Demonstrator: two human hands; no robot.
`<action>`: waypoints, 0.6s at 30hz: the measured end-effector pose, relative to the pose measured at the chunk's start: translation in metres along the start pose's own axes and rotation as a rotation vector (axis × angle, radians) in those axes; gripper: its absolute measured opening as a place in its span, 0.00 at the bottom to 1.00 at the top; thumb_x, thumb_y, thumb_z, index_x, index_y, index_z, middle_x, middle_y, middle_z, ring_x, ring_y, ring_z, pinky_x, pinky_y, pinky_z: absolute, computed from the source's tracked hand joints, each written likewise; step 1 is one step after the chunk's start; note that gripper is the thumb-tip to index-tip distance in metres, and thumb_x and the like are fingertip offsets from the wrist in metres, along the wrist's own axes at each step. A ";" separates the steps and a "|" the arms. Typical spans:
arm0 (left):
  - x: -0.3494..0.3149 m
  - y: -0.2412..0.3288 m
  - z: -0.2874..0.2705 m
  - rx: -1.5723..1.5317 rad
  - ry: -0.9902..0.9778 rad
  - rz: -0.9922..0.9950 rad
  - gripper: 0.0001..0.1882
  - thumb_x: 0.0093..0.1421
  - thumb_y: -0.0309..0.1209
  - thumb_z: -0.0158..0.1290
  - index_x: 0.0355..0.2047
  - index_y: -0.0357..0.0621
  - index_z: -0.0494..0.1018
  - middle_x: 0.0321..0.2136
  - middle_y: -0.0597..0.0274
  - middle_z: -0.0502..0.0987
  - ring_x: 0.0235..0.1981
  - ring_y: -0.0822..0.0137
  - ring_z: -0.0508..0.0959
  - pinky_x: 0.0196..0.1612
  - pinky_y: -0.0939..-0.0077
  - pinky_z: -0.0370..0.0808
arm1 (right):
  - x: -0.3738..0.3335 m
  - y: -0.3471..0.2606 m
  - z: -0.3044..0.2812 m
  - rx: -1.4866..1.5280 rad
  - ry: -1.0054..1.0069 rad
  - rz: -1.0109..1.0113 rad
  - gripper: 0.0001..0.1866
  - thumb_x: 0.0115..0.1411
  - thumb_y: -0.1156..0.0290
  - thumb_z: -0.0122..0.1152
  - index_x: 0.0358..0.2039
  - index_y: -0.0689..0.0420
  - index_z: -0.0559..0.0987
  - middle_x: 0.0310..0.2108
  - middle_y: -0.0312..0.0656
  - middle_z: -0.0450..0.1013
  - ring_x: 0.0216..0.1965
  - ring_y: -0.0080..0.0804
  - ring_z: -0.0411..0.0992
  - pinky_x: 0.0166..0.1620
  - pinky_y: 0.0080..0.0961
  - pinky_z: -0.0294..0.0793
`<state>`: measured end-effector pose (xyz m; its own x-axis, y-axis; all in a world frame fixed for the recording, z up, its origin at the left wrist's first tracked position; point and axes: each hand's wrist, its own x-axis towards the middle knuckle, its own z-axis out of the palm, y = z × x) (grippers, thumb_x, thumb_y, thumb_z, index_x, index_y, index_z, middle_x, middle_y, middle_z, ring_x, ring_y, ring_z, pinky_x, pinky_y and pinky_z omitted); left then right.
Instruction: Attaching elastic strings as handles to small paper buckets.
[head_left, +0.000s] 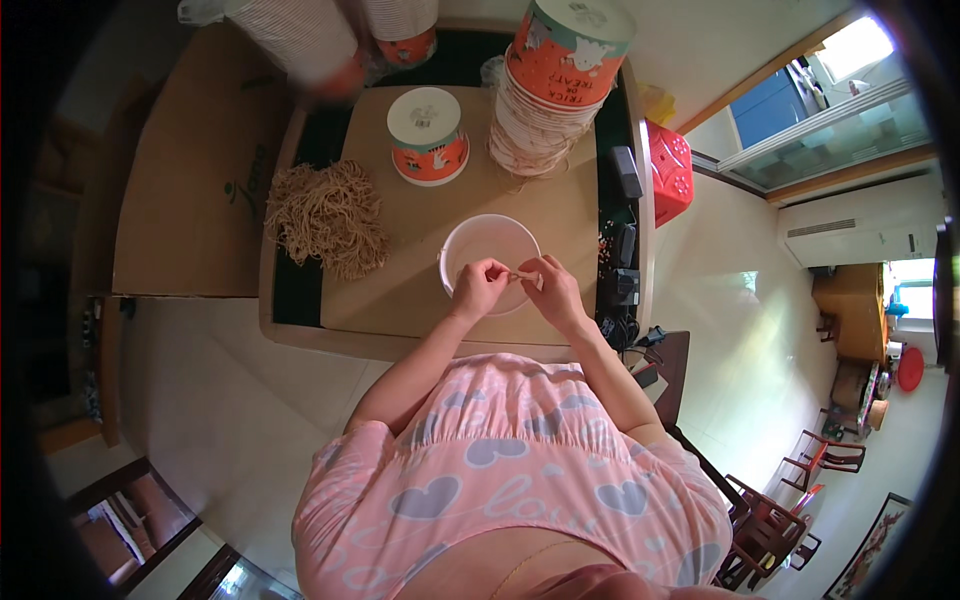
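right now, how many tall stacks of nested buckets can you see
3: the left stack at the upper left, the middle stack just right of it, and the right stack right of the lone upturned bucket. Others may be hidden beyond the top edge.

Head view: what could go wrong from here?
The cord pinched between the left hand and right hand might slip and drop into the open bucket.
The loose string pile looks tangled, so strands may snag if pulled.
The tall bucket stack could topple if bumped.
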<state>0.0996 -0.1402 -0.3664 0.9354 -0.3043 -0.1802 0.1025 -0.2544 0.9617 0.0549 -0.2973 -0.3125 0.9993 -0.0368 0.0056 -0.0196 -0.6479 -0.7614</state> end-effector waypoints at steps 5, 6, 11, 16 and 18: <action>-0.006 0.007 -0.007 0.034 -0.022 -0.009 0.04 0.56 0.24 0.52 0.28 0.37 0.75 0.22 0.66 0.78 0.21 0.79 0.75 0.23 0.85 0.70 | 0.000 -0.001 0.001 -0.076 -0.051 -0.044 0.11 0.50 0.72 0.59 0.36 0.54 0.73 0.36 0.43 0.71 0.33 0.44 0.73 0.34 0.34 0.73; -0.006 0.008 -0.008 0.026 -0.024 -0.011 0.03 0.56 0.24 0.52 0.29 0.37 0.75 0.22 0.65 0.78 0.21 0.79 0.75 0.23 0.85 0.70 | 0.000 0.000 0.002 -0.074 -0.050 -0.041 0.11 0.50 0.72 0.59 0.36 0.54 0.73 0.36 0.43 0.71 0.33 0.44 0.73 0.34 0.34 0.73; -0.008 0.007 -0.012 -0.027 -0.028 -0.022 0.04 0.57 0.24 0.52 0.30 0.37 0.74 0.23 0.65 0.78 0.23 0.78 0.76 0.23 0.85 0.71 | 0.003 0.002 0.009 -0.140 -0.072 -0.048 0.05 0.53 0.69 0.57 0.31 0.54 0.74 0.31 0.41 0.73 0.30 0.42 0.74 0.33 0.34 0.73; -0.009 0.007 -0.013 -0.106 -0.074 -0.078 0.05 0.58 0.24 0.51 0.32 0.36 0.75 0.26 0.63 0.79 0.26 0.77 0.77 0.24 0.83 0.72 | 0.002 0.003 0.012 -0.120 -0.064 -0.036 0.04 0.53 0.69 0.56 0.29 0.54 0.75 0.29 0.40 0.75 0.30 0.40 0.74 0.32 0.33 0.73; -0.009 0.009 -0.013 -0.077 -0.093 -0.053 0.05 0.58 0.24 0.51 0.32 0.36 0.75 0.25 0.63 0.79 0.26 0.77 0.77 0.24 0.83 0.72 | 0.002 0.003 0.012 -0.121 -0.066 -0.032 0.04 0.53 0.69 0.56 0.29 0.54 0.75 0.29 0.41 0.75 0.30 0.40 0.74 0.32 0.33 0.73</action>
<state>0.0961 -0.1282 -0.3532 0.8930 -0.3769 -0.2459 0.1797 -0.2024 0.9627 0.0568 -0.2903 -0.3228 0.9993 0.0330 -0.0166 0.0130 -0.7349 -0.6780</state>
